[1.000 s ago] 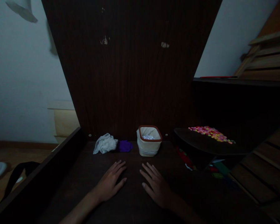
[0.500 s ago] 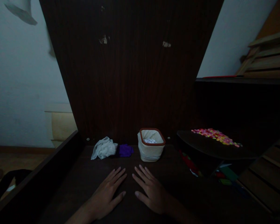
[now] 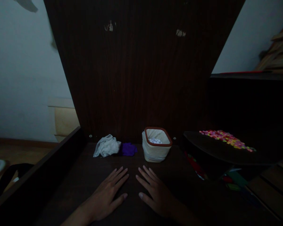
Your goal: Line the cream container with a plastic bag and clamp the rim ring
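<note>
My left hand (image 3: 109,193) lies flat on the dark wooden surface (image 3: 132,169), fingers spread and holding nothing. Beside it, palm down as well, rests my right hand (image 3: 153,191) with its fingers apart. Beyond the left hand lies a crumpled white plastic bag (image 3: 107,147), and a folded purple cloth or bag (image 3: 128,149) touches its right side. A small bin (image 3: 157,153) with a brown rim and a pale liner stands upright past the right hand. White crumpled scraps (image 3: 155,140) are inside it.
A dark panel (image 3: 136,78) rises behind these things. On the right, a dark rounded shelf (image 3: 202,147) carries a heap of small pink and yellow pieces (image 3: 227,139), with red and green items below. A raised board (image 3: 49,163) edges the surface at left.
The view has shifted a little, so the background, bin and shelf appear slightly displaced. Both hands stay flat on the surface, and nothing has been picked up.
</note>
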Available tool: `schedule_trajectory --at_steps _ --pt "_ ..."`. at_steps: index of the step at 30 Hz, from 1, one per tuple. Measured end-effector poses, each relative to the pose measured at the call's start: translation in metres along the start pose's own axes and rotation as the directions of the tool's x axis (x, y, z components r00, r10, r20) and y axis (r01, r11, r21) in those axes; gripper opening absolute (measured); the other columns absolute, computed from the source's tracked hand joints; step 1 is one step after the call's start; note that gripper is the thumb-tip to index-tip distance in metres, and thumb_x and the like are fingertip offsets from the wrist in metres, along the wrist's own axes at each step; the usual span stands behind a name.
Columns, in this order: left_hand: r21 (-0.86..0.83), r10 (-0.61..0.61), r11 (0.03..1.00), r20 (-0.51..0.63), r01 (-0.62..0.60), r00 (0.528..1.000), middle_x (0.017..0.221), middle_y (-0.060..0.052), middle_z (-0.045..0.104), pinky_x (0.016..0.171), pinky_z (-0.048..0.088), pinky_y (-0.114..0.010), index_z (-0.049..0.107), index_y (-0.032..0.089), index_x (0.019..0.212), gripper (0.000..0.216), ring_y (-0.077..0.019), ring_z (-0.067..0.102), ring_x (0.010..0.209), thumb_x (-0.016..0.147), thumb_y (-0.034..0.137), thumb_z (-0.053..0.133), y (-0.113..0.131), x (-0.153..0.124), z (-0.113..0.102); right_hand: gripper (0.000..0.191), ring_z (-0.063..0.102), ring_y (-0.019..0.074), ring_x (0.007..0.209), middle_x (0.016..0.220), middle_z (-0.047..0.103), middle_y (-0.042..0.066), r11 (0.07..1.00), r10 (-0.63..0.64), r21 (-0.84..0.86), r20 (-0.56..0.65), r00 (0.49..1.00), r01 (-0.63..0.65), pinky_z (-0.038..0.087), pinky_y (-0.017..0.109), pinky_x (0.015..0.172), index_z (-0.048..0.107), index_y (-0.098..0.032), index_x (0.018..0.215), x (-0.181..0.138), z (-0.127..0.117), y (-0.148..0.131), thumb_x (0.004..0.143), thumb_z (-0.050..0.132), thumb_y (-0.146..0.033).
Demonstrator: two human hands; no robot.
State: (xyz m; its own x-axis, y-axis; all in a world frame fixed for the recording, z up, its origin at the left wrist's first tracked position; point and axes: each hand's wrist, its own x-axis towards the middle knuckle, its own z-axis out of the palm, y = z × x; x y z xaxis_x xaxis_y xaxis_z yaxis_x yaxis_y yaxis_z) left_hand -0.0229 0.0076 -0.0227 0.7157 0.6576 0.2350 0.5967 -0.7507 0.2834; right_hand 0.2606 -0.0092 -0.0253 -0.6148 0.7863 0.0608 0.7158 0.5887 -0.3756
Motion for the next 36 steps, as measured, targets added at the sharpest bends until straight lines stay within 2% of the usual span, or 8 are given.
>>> schedule_trajectory --at_steps 8,17,25,36 --pt "0.001 -0.031 1.000 0.054 0.031 0.998 0.164 -0.005 0.032 0.119 0.037 -0.057 0.025 0.031 0.159 0.064 -0.0318 0.033 0.150 0.102 0.048 0.049 -0.0058 -0.0050 0.0009 0.058 0.019 0.0329 0.154 0.165 0.024 0.010 1.000 0.001 0.010 -0.017 1.000 -0.001 0.023 0.060 0.122 0.038 -0.024 0.156 -0.0004 -0.0005 -0.0021 0.102 0.048 -0.042" --pt "-0.019 -0.005 1.000 0.025 0.005 1.000 0.164 -0.005 0.031 0.119 0.036 -0.057 0.024 0.032 0.159 0.064 -0.0322 0.032 0.150 0.102 0.045 0.051 -0.0056 -0.0041 0.0010 0.058 0.019 0.0322 0.154 0.165 0.024 0.009 1.000 -0.012 -0.009 -0.013 1.000 0.012 0.022 0.060 0.123 0.034 -0.025 0.157 -0.0001 0.0005 -0.0009 0.103 0.043 -0.046" --pt "0.021 -0.040 0.999 0.085 0.038 0.996 0.164 -0.006 0.030 0.118 0.037 -0.058 0.027 0.029 0.159 0.062 -0.0327 0.031 0.150 0.103 0.048 0.047 -0.0054 -0.0028 0.0006 0.057 0.021 0.0321 0.153 0.165 0.025 0.010 0.999 -0.029 -0.018 -0.060 0.998 0.028 0.025 0.059 0.122 0.035 -0.024 0.156 -0.0014 0.0052 0.0007 0.103 0.045 -0.042" --pt "0.030 -0.020 0.999 0.050 0.019 0.999 0.163 -0.006 0.033 0.116 0.039 -0.059 0.021 0.033 0.159 0.066 -0.0335 0.034 0.149 0.102 0.045 0.050 -0.0042 -0.0039 -0.0010 0.056 0.023 0.0323 0.152 0.164 0.026 0.009 1.000 -0.003 -0.003 -0.039 0.999 0.003 0.026 0.058 0.122 0.036 -0.024 0.156 -0.0070 0.0012 -0.0017 0.103 0.046 -0.040"
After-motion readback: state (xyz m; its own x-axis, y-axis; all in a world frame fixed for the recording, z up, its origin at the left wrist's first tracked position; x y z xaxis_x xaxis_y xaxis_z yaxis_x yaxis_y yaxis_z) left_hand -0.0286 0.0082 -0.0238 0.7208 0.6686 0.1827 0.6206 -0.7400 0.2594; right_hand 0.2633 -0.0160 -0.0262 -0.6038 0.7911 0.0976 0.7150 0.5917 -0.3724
